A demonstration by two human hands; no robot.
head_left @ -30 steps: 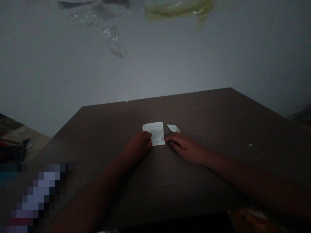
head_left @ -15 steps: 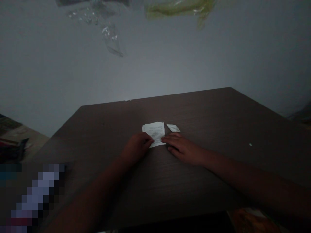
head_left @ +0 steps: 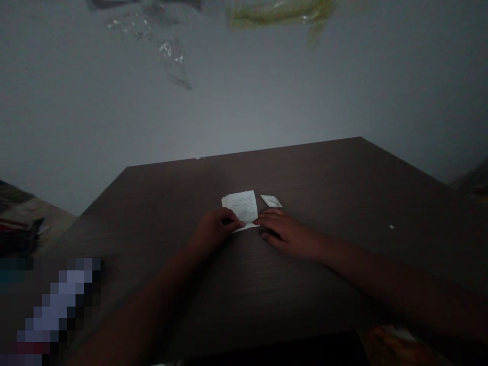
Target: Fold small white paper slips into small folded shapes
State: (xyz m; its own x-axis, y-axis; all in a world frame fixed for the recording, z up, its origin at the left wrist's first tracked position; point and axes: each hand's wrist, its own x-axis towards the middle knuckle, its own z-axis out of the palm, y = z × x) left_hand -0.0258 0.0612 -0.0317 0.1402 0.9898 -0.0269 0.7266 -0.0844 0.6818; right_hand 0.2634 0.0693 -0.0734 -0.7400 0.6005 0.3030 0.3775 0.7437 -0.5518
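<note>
- The left hand [head_left: 214, 230] sits at lower centre of the frame, curled over the lower left edge of the printed paper slips [head_left: 241, 206] and pinching them against the table; the thumb is hidden from view.
- The right hand [head_left: 285, 235] lies flat and palm-down just right of them, its fingers extended, with the fingertips [head_left: 263, 220] touching the lower right edge of the slips. It is not clamped on anything, and the two hands are close together.
- The printed paper slips lie flat in a small, slightly uneven stack near the middle of the table [head_left: 305, 173].
- A small white paper piece [head_left: 271, 201] lies just right of the stack, apart from it and above the right hand.
- A tiny white speck [head_left: 392, 226] lies well to the right on the table.
- Clear plastic [head_left: 173, 56] and a yellow-green strip [head_left: 282, 15] show at the top of the frame, on or before the grey wall [head_left: 244, 112].
- A pixelated patch [head_left: 57, 310] covers the lower left of the frame, so what lies there cannot be told.
</note>
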